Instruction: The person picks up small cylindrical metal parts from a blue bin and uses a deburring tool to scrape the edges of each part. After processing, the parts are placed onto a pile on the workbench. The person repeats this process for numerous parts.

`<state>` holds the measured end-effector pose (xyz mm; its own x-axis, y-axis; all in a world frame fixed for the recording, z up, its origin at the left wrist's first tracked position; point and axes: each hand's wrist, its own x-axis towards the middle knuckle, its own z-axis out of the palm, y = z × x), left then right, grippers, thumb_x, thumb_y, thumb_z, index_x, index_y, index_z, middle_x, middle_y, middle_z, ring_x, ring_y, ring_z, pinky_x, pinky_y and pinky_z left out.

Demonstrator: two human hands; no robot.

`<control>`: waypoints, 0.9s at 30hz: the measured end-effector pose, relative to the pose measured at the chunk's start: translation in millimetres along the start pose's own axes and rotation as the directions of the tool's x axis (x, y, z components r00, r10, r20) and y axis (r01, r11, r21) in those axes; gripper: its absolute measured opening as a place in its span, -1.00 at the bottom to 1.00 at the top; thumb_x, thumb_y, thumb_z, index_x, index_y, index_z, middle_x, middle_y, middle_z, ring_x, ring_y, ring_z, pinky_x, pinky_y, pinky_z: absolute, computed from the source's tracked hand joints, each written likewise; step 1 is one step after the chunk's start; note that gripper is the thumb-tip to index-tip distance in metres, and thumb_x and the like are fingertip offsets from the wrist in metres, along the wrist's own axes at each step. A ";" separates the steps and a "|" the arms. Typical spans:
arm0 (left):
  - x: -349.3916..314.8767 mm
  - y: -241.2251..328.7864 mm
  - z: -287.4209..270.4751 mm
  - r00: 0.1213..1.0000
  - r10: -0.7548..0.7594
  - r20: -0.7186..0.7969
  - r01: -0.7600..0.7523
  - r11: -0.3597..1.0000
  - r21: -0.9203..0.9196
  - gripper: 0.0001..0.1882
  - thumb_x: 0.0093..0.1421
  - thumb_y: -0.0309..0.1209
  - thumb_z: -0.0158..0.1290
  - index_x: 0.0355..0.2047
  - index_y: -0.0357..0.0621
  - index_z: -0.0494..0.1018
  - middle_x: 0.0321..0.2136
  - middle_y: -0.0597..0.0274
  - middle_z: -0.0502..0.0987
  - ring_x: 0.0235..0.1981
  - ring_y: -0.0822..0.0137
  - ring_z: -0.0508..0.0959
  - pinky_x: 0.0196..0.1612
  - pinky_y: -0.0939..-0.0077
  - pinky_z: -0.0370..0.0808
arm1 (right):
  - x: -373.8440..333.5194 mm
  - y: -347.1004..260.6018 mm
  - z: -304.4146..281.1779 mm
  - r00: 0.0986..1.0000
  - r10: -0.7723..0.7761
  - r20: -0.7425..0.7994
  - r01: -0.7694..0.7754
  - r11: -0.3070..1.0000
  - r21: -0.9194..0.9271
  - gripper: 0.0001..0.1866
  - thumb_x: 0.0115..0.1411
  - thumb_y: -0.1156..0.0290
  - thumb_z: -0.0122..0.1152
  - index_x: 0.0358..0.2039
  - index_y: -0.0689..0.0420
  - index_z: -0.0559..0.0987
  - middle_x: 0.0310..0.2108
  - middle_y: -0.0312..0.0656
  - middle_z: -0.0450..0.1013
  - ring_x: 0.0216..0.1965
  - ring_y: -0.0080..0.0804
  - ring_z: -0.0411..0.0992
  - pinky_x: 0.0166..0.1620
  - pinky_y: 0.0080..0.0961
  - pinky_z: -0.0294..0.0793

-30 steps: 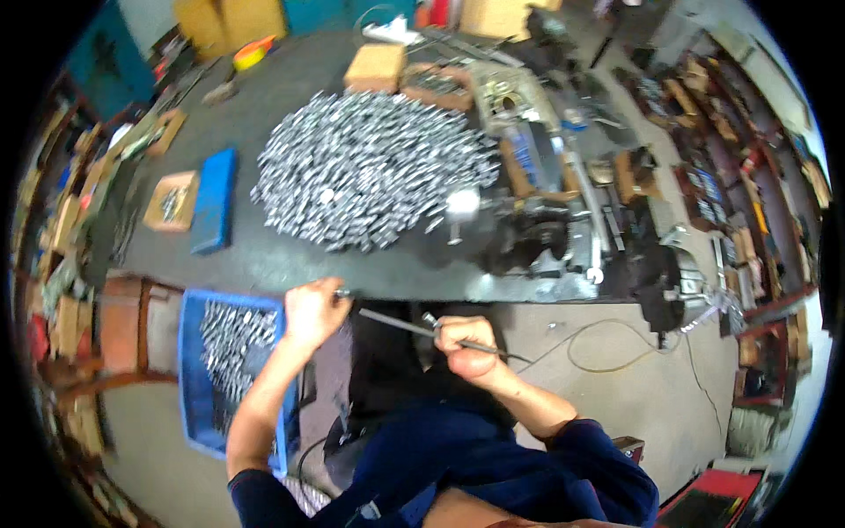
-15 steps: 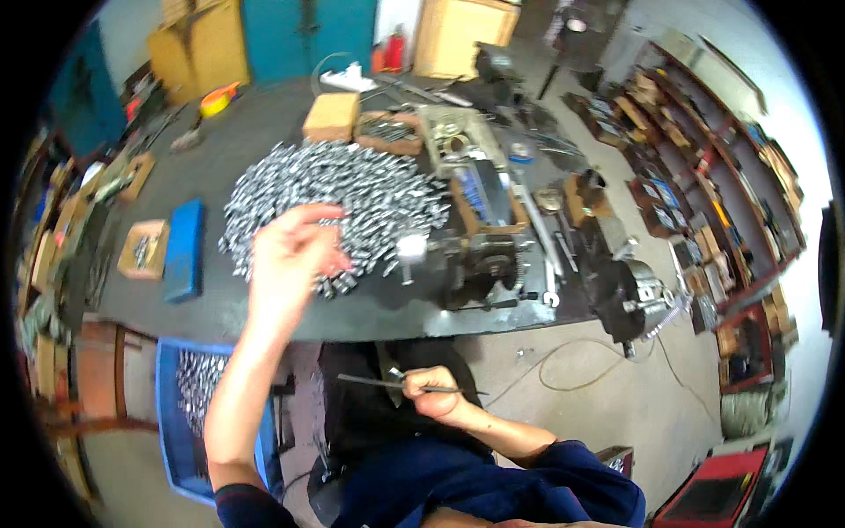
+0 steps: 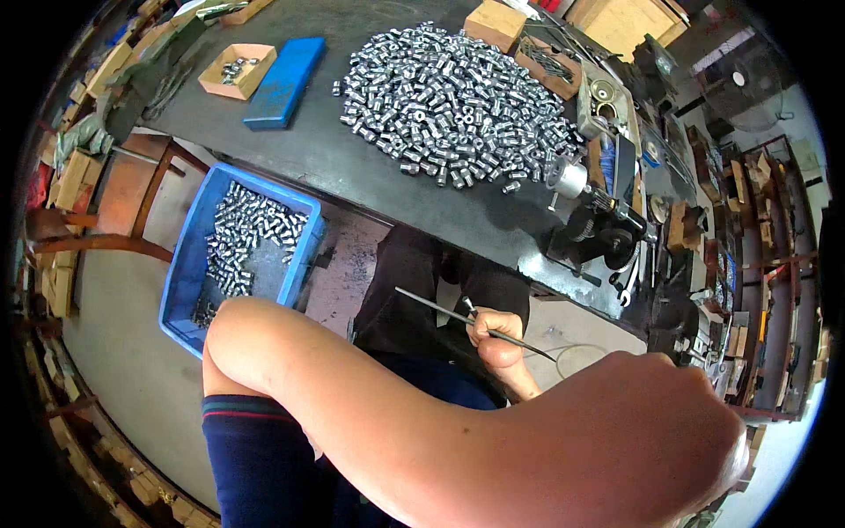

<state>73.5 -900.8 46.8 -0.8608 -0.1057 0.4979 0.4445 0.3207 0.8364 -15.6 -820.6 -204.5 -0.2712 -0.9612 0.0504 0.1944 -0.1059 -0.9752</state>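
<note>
1. rod (image 3: 431, 304), thin and straight, lies aslant in the right hand (image 3: 498, 341); one end points up and left over the dark trousers (image 3: 400, 273), the other comes out below and to the right of the hand;
2. the right hand's fingers are curled closed round the rod; a small metal piece (image 3: 469, 304) juts up at the upper side of the grip, close by the rod; whether the two touch, i cannot tell;
3. the left arm (image 3: 396, 414), bent at the elbow, crosses the lower view very near the camera; its navy sleeve (image 3: 251, 466) has a thin red stripe at the cuff;
4. the left hand (image 3: 673, 431) is at lower right with its fingers out of sight; i cannot tell how far open they are or whether they hold anything;
5. ahead, on the dark table (image 3: 317, 150), lies a broad heap of short shiny metal parts (image 3: 449, 106); a flat blue box (image 3: 286, 84) and a small open carton (image 3: 211, 81) with a few metal bits lie left of it;
6. a blue bin (image 3: 176, 273) is below the table's left part, with loose metal parts inside, beside a wooden chair (image 3: 128, 189);
7. right of the heap stands a small dark machine (image 3: 598, 233), with a wrench (image 3: 629, 286) just beside it
</note>
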 end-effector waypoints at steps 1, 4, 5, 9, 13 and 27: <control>-1.1 -2.4 -1.5 0.999 0.033 0.019 -0.033 0.999 -0.015 -0.92 -0.16 -0.51 0.04 -0.58 -0.22 0.47 -0.60 0.10 0.51 -0.57 0.13 0.54 -0.49 0.26 0.44 | -2.1 3.4 0.6 0.999 0.031 -0.043 -0.030 0.999 0.025 -0.54 -0.06 0.27 0.29 -0.78 0.15 0.18 -0.69 -0.36 0.08 -0.67 -0.61 0.03 -0.61 -0.65 -0.06; -7.9 -4.9 -14.9 0.989 0.127 0.069 -0.121 0.989 -0.089 -0.90 -0.10 -0.51 0.03 -0.52 -0.23 0.47 -0.58 0.13 0.51 -0.57 0.20 0.53 -0.51 0.34 0.43 | -1.1 5.6 -2.8 0.997 -0.073 0.038 0.071 0.996 0.046 -0.56 -0.02 0.27 0.23 -0.78 0.16 0.19 -0.69 -0.36 0.09 -0.67 -0.61 0.04 -0.61 -0.64 -0.05; -12.2 -6.5 -22.6 0.983 0.168 0.077 -0.157 0.979 -0.127 -0.90 -0.08 -0.51 0.03 -0.50 -0.24 0.47 -0.57 0.14 0.51 -0.57 0.23 0.53 -0.51 0.37 0.42 | -0.2 5.0 -4.3 0.997 -0.050 0.058 0.047 0.998 0.043 -0.69 -0.15 0.43 0.11 -0.78 0.17 0.16 -0.70 -0.35 0.07 -0.66 -0.59 0.02 -0.60 -0.61 -0.08; -39.6 -14.5 -80.7 0.921 0.386 0.047 -0.352 0.878 -0.326 -0.87 0.00 -0.51 0.02 -0.41 -0.26 0.48 -0.54 0.17 0.52 -0.57 0.32 0.51 -0.53 0.48 0.40 | 6.6 7.7 5.2 0.992 -0.118 0.042 0.125 0.953 -0.277 -0.78 -0.33 0.73 -0.06 -0.78 0.20 0.13 -0.71 -0.31 0.05 -0.63 -0.56 -0.01 -0.56 -0.54 -0.10; -100.2 -34.9 -121.5 0.890 -0.364 -0.276 0.333 0.930 -0.155 -0.75 0.07 -0.42 0.13 -0.29 -0.37 0.47 -0.52 0.10 0.56 -0.61 0.41 0.50 -0.59 0.57 0.43 | 2.8 -4.8 12.0 0.997 -0.067 -0.024 0.064 0.991 -0.120 -0.76 -0.28 0.78 -0.12 -0.81 0.16 0.12 -0.70 -0.36 0.07 -0.64 -0.61 0.02 -0.58 -0.60 -0.08; -468.0 -179.7 -139.1 0.142 -0.692 -0.708 0.895 -0.215 0.390 -0.68 -0.06 -0.44 -0.02 -0.23 0.05 0.51 -0.35 -0.01 0.55 -0.27 0.01 0.54 -0.19 0.20 0.48 | 11.3 -0.2 21.0 0.996 0.073 0.044 -0.073 0.997 0.002 -0.74 -0.30 0.40 0.07 -0.80 0.12 0.16 -0.72 -0.33 0.08 -0.68 -0.60 0.02 -0.62 -0.66 -0.12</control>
<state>431.0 -1039.9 -304.6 -0.2542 -0.9030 -0.3463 -0.9631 0.2036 0.1761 1.1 -836.7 -199.2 -0.2149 -0.9766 -0.0114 0.2159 -0.0361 -0.9757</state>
